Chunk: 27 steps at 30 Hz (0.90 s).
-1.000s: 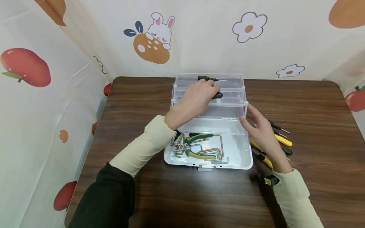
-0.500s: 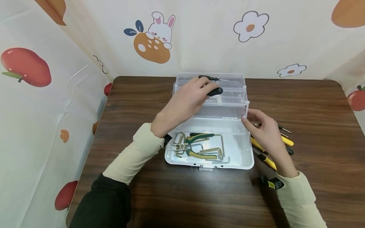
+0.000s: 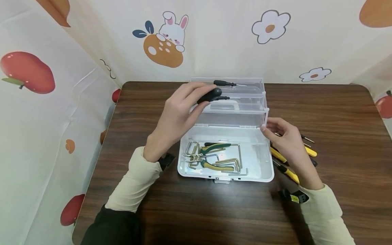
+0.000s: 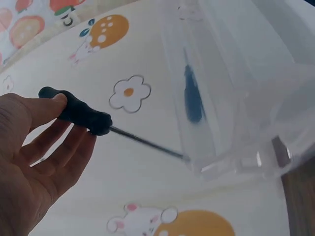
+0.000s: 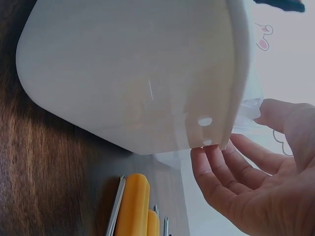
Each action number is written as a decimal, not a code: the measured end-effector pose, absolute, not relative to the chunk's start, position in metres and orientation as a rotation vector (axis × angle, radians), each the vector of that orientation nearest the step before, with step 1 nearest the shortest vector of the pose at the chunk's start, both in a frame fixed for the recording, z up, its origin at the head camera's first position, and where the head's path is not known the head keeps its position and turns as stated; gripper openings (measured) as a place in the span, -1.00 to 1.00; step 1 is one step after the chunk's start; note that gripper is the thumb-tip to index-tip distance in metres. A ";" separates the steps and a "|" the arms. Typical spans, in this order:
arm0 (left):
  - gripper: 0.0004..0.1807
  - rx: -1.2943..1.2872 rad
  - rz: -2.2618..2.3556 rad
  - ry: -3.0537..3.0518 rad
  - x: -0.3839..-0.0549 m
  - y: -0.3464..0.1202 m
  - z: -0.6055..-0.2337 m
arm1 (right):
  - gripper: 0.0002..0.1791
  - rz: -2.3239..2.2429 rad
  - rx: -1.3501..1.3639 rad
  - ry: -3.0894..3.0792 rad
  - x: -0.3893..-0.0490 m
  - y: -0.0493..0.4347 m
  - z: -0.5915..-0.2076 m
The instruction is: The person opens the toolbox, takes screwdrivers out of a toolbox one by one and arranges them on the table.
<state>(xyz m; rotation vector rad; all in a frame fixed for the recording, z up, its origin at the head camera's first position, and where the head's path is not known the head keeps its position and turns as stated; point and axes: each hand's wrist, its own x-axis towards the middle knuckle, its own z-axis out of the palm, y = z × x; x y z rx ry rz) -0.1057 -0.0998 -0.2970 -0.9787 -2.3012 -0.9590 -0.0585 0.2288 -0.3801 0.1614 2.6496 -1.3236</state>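
My left hand (image 3: 174, 115) holds a screwdriver by its black handle (image 3: 210, 95), thumb against fingers, above the left side of the clear lid trays. In the left wrist view its metal shaft (image 4: 147, 143) slants toward the trays. A small black screwdriver (image 3: 224, 83) lies in the top clear tray (image 3: 254, 89); a dark ridged piece shows just past the held handle. My right hand (image 3: 286, 141) grips the open toolbox (image 3: 260, 163) at its right hinge corner, thumb on the clear part. Pliers (image 3: 214, 166) with green and yellow handles lie in the white base among several hex keys (image 3: 240, 156).
Several screwdrivers with yellow (image 3: 291, 176) and black handles lie right of the box, partly under my right hand. The brown wooden table (image 3: 147, 112) meets a printed cloth backdrop (image 3: 220, 41) behind and at the left. A latch (image 3: 222, 181) juts from the box's front.
My left hand has moved left and away from the trays, bringing the black-handled screwdriver with it. The right hand slid slightly down and stays at the toolbox corner.
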 end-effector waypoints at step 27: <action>-0.63 -0.536 -1.274 -2.126 -0.076 -0.173 -0.298 | -0.42 -1.389 0.171 2.593 -0.059 0.231 -0.388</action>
